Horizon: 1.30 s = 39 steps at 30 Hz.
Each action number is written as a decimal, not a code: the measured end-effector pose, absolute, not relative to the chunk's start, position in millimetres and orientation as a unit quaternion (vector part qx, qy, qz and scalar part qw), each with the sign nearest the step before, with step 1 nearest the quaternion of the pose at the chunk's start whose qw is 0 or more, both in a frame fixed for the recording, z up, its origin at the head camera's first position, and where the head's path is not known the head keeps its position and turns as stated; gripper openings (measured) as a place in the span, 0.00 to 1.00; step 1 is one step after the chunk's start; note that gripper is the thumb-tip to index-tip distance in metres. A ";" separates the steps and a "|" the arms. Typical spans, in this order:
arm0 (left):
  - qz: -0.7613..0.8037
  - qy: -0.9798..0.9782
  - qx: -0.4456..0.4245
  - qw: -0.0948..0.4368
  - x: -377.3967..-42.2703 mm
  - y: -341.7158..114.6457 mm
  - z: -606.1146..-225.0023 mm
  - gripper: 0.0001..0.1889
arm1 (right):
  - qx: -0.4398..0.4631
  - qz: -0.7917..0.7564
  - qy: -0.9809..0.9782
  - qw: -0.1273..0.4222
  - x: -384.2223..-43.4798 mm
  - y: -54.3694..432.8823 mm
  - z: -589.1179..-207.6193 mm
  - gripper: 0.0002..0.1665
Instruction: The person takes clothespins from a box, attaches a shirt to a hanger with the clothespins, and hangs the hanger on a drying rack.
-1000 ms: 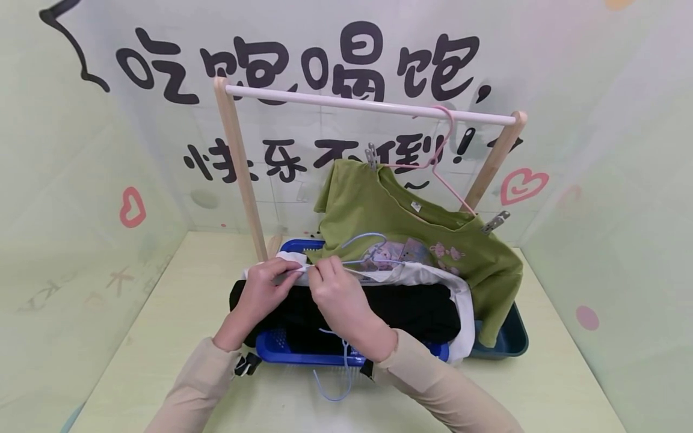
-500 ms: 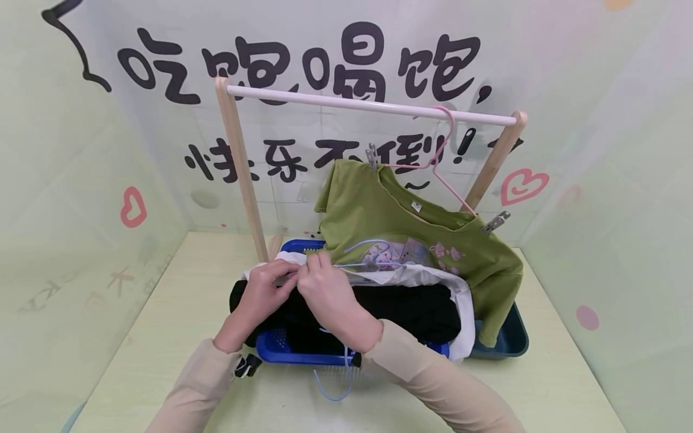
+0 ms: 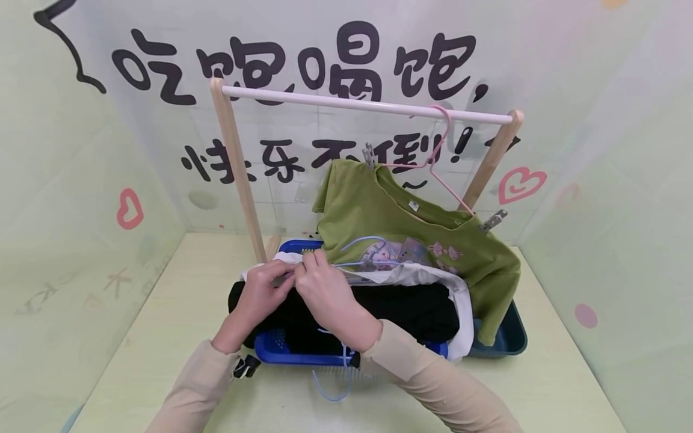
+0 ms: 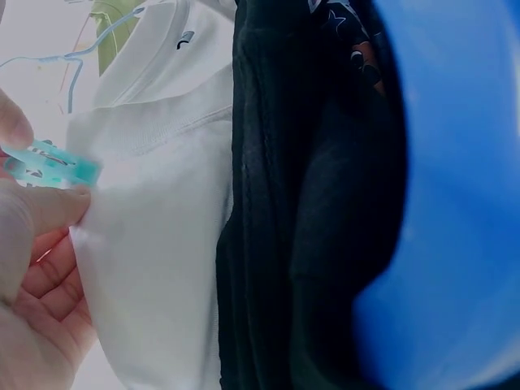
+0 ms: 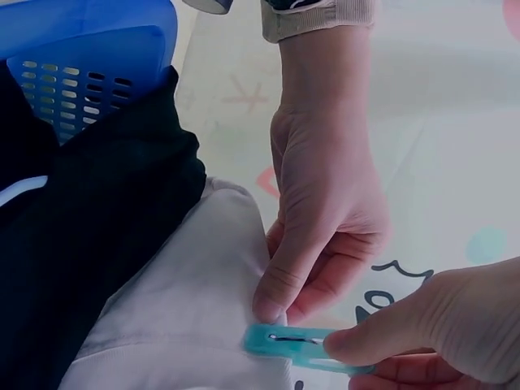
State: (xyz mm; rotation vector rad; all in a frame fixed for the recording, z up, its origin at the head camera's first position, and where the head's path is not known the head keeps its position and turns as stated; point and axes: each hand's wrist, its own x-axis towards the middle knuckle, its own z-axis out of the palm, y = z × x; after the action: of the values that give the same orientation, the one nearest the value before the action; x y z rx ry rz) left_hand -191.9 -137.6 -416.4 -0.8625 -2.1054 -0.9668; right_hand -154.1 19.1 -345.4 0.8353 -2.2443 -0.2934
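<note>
In the head view my left grip (image 3: 265,288) and right grip (image 3: 327,294) hide most of the clothespin (image 5: 284,348); its tip blurs in the left wrist view. Black cloth (image 3: 406,310) covers much of the basket (image 3: 303,359). The label (image 3: 414,205) in the green shirt (image 3: 352,195) is illegibly small.

Blue basket (image 3: 295,359), apparently on pale table (image 3: 162,325)

Head camera set high, facing forward and down over the tabletop (image 3: 557,361), rack (image 3: 325,101) at twelve o'clock. Wrist cameras at close range; both cover the white garment (image 4: 154,252) and teal clip (image 4: 63,166), at nine o'clock left, near six right.
</note>
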 end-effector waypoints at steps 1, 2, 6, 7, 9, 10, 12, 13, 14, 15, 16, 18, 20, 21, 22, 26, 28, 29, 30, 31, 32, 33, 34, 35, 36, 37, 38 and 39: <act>-0.370 -0.804 -0.330 0.328 -191.9 -137.6 -416.5 0.10 | 0.325 -0.114 -0.870 0.353 -154.5 19.9 -345.4 0.03; -0.369 -0.804 -0.330 0.328 -192.1 -137.6 -416.6 0.10 | 0.328 -0.114 -0.870 0.350 -155.1 20.8 -345.6 0.02; -0.369 -0.804 -0.331 0.329 -192.8 -137.6 -417.2 0.09 | 0.345 -0.101 -0.870 0.339 -157.1 25.8 -346.9 0.11; -0.371 -0.803 -0.333 0.328 -193.1 -137.6 -417.3 0.09 | 0.349 -0.092 -0.869 0.338 -157.5 27.4 -347.7 0.14; -0.374 -0.801 -0.334 0.327 -193.8 -137.3 -417.2 0.09 | 0.357 -0.067 -0.868 0.339 -157.5 31.3 -349.1 0.19; -0.377 -0.800 -0.334 0.326 -194.2 -137.1 -417.0 0.10 | 0.360 -0.053 -0.866 0.343 -157.3 33.3 -349.8 0.21; -0.379 -0.798 -0.334 0.327 -194.7 -136.6 -416.6 0.09 | 0.362 -0.018 -0.864 0.351 -156.9 37.6 -351.6 0.21; -0.379 -0.798 -0.334 0.329 -194.9 -136.4 -416.5 0.09 | 0.362 -0.002 -0.862 0.355 -156.6 40.0 -352.5 0.21; -0.378 -0.798 -0.333 0.330 -195.1 -136.2 -416.5 0.09 | 0.362 0.013 -0.860 0.358 -156.4 42.4 -353.4 0.21; -0.378 -0.798 -0.332 0.331 -195.2 -136.1 -416.6 0.09 | 0.361 0.026 -0.859 0.362 -156.2 45.0 -354.4 0.20; -0.377 -0.798 -0.332 0.333 -195.2 -136.0 -416.6 0.09 | 0.360 0.036 -0.858 0.364 -156.0 47.6 -355.3 0.20; -0.375 -0.799 -0.330 0.334 -195.4 -135.6 -416.7 0.09 | 0.359 0.055 -0.856 0.367 -155.4 53.4 -357.3 0.20; -0.375 -0.800 -0.328 0.334 -195.6 -135.3 -417.1 0.09 | 0.360 0.071 -0.854 0.369 -154.3 59.9 -359.2 0.20; -0.375 -0.801 -0.327 0.333 -195.7 -135.2 -417.2 0.09 | 0.360 0.082 -0.853 0.370 -153.4 63.4 -359.8 0.20; -0.375 -0.802 -0.326 0.332 -195.7 -135.1 -417.5 0.09 | 0.360 0.095 -0.852 0.370 -152.6 66.9 -360.5 0.20; -0.373 -0.806 -0.322 0.328 -196.5 -135.3 -418.9 0.09 | 0.356 0.148 -0.849 0.362 -149.0 81.2 -363.2 0.21; -0.374 -0.806 -0.321 0.327 -196.9 -135.5 -419.5 0.09 | 0.353 0.171 -0.848 0.356 -147.2 88.3 -365.1 0.21; -0.373 -0.807 -0.321 0.327 -197.1 -135.4 -419.6 0.09 | 0.351 0.178 -0.848 0.354 -146.3 92.2 -366.3 0.21; -0.373 -0.807 -0.321 0.328 -197.3 -135.3 -419.7 0.09 | 0.349 0.184 -0.848 0.353 -145.4 96.1 -367.5 0.21; -0.373 -0.806 -0.321 0.328 -197.4 -135.1 -419.6 0.09 | 0.347 0.189 -0.848 0.354 -144.6 100.3 -369.1 0.20; -0.373 -0.806 -0.321 0.328 -197.5 -135.0 -419.6 0.09 | 0.344 0.194 -0.847 0.356 -143.6 104.7 -370.3 0.20; -0.373 -0.806 -0.321 0.329 -197.5 -134.8 -419.4 0.09 | 0.340 0.197 -0.846 0.361 -142.8 109.3 -371.4 0.20; -0.373 -0.806 -0.321 0.328 -197.5 -134.7 -419.3 0.09 | 0.337 0.201 -0.844 0.365 -142.1 114.3 -372.9 0.19; -0.373 -0.806 -0.321 0.328 -197.4 -134.6 -419.1 0.09 | 0.332 0.205 -0.842 0.371 -141.4 119.4 -374.5 0.19; -0.374 -0.806 -0.320 0.328 -197.3 -134.5 -418.9 0.09 | 0.328 0.210 -0.840 0.378 -140.7 124.8 -375.9 0.20; -0.374 -0.806 -0.320 0.327 -197.2 -134.3 -418.7 0.09 | 0.323 0.214 -0.838 0.384 -140.0 130.4 -377.4 0.20; -0.375 -0.806 -0.320 0.327 -197.2 -134.3 -418.5 0.10 | 0.316 0.218 -0.838 0.388 -139.0 136.1 -378.8 0.20; -0.376 -0.806 -0.320 0.327 -197.2 -134.2 -418.4 0.10 | 0.310 0.222 -0.836 0.394 -138.0 141.8 -380.0 0.20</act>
State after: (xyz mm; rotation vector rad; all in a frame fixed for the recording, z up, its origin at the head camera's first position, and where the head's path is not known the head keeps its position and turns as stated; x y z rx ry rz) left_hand -197.2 -134.2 -418.4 -0.8387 -2.1114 -0.9837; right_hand -138.0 141.8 -380.0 0.7855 -2.1222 0.5638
